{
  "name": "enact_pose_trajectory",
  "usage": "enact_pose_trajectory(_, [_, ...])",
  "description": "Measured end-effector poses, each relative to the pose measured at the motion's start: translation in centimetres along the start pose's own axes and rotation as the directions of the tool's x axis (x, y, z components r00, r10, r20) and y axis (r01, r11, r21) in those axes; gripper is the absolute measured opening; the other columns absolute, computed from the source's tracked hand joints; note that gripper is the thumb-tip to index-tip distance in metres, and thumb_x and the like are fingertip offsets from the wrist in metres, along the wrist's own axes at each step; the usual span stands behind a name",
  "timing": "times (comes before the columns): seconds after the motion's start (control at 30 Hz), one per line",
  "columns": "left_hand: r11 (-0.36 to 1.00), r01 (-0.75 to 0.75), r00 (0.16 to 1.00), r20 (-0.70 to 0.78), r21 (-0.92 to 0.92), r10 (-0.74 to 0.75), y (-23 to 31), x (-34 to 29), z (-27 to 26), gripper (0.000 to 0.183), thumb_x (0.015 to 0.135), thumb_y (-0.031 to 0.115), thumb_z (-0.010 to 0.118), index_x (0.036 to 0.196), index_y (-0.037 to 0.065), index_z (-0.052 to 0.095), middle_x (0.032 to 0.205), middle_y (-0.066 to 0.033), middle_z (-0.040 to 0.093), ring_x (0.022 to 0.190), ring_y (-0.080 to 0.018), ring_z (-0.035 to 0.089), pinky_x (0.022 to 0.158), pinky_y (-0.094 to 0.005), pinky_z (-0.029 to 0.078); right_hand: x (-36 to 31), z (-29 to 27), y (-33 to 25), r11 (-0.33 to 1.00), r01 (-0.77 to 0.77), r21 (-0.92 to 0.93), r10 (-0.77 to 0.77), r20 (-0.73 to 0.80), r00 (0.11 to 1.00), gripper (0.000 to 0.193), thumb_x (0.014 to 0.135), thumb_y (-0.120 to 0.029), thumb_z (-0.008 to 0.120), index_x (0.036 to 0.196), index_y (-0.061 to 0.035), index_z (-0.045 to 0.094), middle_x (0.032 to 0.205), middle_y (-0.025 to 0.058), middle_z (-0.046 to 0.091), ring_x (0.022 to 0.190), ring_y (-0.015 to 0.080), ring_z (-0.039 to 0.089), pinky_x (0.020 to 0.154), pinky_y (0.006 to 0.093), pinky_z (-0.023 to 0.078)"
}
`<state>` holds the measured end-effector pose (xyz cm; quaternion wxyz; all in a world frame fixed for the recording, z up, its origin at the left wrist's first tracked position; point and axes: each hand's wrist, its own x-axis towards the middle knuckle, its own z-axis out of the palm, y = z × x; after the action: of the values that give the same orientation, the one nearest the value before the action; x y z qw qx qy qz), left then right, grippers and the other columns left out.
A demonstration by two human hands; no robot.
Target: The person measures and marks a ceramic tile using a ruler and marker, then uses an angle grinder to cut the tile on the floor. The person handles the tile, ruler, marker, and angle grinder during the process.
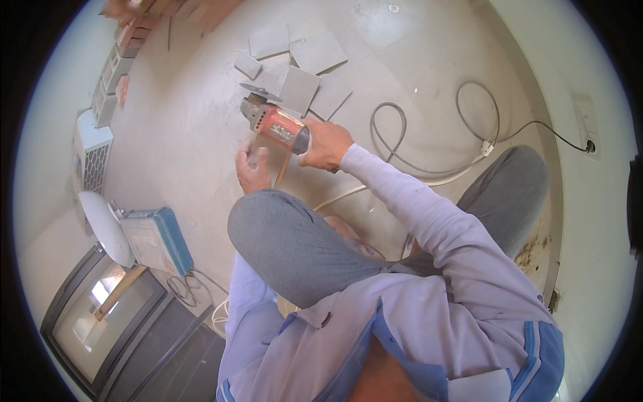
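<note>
My right hand (326,143) is wrapped round the rear of a red angle grinder (280,125). The grinder's grey head points to the left, and its thin disc (260,91) shows edge-on at the far side. Just below the grinder head is my left hand (253,167), thumb and fingers apart, with nothing visible in it. Beside that hand a narrow brown strip (282,169) slants under the tool. Cut grey tiles lie beyond the disc: a squarish piece (300,88), a larger one (319,53) and a small one (248,65).
A grey cable (395,144) loops right to a white connector (486,148) and a wall socket (589,144). At left stand a blue-and-grey case (157,240), a white round object (106,228) and a dark glass-fronted frame (100,318). Bricks (127,33) line the far left.
</note>
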<state>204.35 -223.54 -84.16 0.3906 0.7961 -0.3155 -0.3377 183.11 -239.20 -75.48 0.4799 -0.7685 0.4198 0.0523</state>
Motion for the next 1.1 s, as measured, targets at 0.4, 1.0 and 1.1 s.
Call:
enact_pose_trajectory(0.4, [0.316,0.321,0.94,0.26,-0.893,-0.219,7.2,-2.9,1.8,0.073,0.097,0.072,0.037,0.139,0.013,0.049,0.132,-0.009,0.06,0.123,-0.0248,0.059,0.106,-0.0431,0.049,-0.9,2.0,-5.0,0.975,0.107,0.194,-0.124,0.075,0.989,0.084,0.062,-0.033,0.075,0.137,-0.0036,0.051,0.103,0.0255,0.07,0.097,0.0424,0.068,0.088,0.0454,0.054])
enact_pose_trajectory(1.0, [0.339,0.25,0.963,0.197,-0.907,-0.184,6.4,-3.0,2.4,0.081,0.089,0.078,0.041,0.143,0.017,0.045,0.134,-0.0041,0.059,0.125,-0.0223,0.056,0.108,-0.0423,0.047,-0.8,2.1,-4.2,0.964,0.138,0.225,-0.152,0.047,0.987,0.087,0.06,-0.032,0.077,0.136,0.002,0.053,0.109,0.0281,0.069,0.1,0.0423,0.068,0.09,0.0424,0.053])
enact_pose_trajectory(1.1, [0.368,0.272,0.957,0.212,-0.889,-0.197,6.4,-3.1,2.2,0.081,0.089,0.077,0.043,0.143,0.017,0.045,0.134,-0.0044,0.058,0.125,-0.022,0.056,0.109,-0.0424,0.046,-0.8,2.1,-4.1,0.962,0.13,0.24,-0.144,0.044,0.989,0.086,0.06,-0.033,0.077,0.135,0.0028,0.053,0.109,0.0284,0.069,0.101,0.0416,0.068,0.09,0.042,0.053])
